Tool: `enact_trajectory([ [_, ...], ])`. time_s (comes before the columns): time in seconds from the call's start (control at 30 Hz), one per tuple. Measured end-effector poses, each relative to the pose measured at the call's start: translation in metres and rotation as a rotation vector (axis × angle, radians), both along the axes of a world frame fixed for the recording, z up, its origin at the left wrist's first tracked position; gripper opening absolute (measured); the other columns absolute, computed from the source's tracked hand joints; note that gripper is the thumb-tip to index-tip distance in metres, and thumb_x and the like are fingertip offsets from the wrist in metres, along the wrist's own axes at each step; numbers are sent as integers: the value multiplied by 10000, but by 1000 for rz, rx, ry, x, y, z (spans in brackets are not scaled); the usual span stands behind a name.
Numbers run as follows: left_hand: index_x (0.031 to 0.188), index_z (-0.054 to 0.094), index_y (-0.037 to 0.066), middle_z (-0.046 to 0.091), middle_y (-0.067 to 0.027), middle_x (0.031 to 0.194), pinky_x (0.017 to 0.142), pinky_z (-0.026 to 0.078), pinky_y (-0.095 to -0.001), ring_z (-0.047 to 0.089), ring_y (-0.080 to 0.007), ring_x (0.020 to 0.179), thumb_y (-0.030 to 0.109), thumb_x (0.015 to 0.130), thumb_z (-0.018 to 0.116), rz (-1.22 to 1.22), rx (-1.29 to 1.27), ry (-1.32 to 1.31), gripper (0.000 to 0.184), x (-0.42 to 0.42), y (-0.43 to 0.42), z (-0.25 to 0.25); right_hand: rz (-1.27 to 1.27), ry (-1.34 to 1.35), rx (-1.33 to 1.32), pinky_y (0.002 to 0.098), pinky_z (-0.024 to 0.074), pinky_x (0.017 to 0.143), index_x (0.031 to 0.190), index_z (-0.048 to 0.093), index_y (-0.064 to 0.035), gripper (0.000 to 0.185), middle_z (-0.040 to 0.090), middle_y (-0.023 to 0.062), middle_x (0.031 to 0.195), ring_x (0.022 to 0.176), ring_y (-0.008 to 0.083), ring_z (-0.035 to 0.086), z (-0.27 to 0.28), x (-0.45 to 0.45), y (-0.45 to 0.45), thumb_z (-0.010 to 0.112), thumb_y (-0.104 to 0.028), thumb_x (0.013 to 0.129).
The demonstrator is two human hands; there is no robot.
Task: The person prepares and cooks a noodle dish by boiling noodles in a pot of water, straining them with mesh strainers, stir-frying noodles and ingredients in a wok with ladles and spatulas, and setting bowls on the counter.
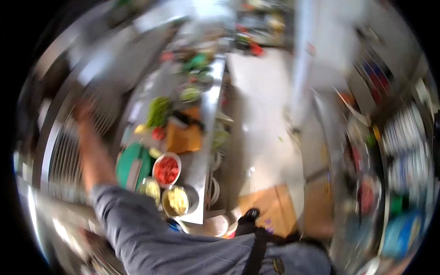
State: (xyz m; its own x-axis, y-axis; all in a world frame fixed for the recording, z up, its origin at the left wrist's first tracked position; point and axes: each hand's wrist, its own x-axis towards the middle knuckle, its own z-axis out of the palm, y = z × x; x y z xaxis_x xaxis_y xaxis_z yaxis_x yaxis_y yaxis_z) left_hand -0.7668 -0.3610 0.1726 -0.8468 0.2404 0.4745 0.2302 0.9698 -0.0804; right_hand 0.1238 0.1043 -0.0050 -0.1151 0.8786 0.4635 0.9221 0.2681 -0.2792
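The blurred left hand [83,110] is at the slatted rack [101,120]; open or closed, I cannot tell.

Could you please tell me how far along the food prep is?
Red pieces in a white bowl and pale yellow pieces in another bowl already look cut. The left hand reaches over a slatted surface, too blurred to show whether it holds anything; the right hand is out of view. The leafy green bunch beside the orange-brown board looks uncut, so may be left.
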Motion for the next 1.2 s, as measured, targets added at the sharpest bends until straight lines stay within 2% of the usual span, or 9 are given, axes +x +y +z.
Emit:
enact_trajectory([
  [0.13,1143,458,-5,465,-197,1169,907,359,-445,424,-324,1107,412,791,597,-258,-55,-92,563,-85,24,-32,-63,51,190,328,466,793,1008,584,-46,280,593,113,995,926,234,574,34,-74,-108,613,-119,739],
  [0.33,1049,507,26,501,-150,1073,850,385,-408,456,-283,1020,359,763,643,-285,13,24,460,-77,54,-47,620,188,-224,384,438,819,856,583,-51,138,571,119,928,913,305,537,-124,-188,-184,569,-68,719],
  [0.6,923,572,66,550,-88,944,773,421,-360,500,-229,903,288,726,705,-462,194,208,326,-79,27,-40,465,180,-350,404,452,697,777,575,-52,66,580,131,814,804,308,551,-250,-142,-267,569,-84,719],
  [0.7,876,596,82,568,-65,895,744,434,-342,516,-209,859,262,712,728,-479,254,430,277,-74,-45,-15,284,112,-630,359,446,801,954,612,-44,227,607,110,951,898,228,567,-259,-149,-260,576,-168,767],
  [0.87,798,637,107,598,-26,815,695,456,-311,543,-175,786,218,688,767,-561,283,925,203,10,-100,9,689,617,-717,280,470,807,1025,591,0,218,627,118,956,889,164,604,-120,-330,-204,569,-54,815],
  [0.93,777,650,117,591,-15,788,688,461,-318,541,-168,787,166,638,799,-703,644,762,209,52,-91,-6,993,819,-759,271,473,803,1072,553,32,223,624,117,964,898,139,595,-27,-429,-213,550,-38,859],
  [1.03,766,603,92,572,-38,809,665,445,-340,544,-203,796,193,620,800,-601,322,774,265,152,-72,-24,1456,1052,-1270,376,432,924,1220,439,28,496,549,153,1141,1084,220,531,79,-546,-248,544,-326,888],
  [1.1,754,622,125,542,-23,733,654,431,-320,495,-214,736,134,550,791,-751,521,639,265,190,-59,-59,1271,1282,-1833,447,443,904,1236,402,36,585,498,184,1189,1059,283,531,97,-595,-270,608,-342,841],
  [1.2,773,622,89,549,-29,754,680,426,-340,498,-215,759,143,560,790,-999,563,295,276,238,-39,-98,1049,1448,-1835,414,463,884,1214,390,60,477,500,184,1143,1027,282,531,72,-592,-294,564,-111,804],
])
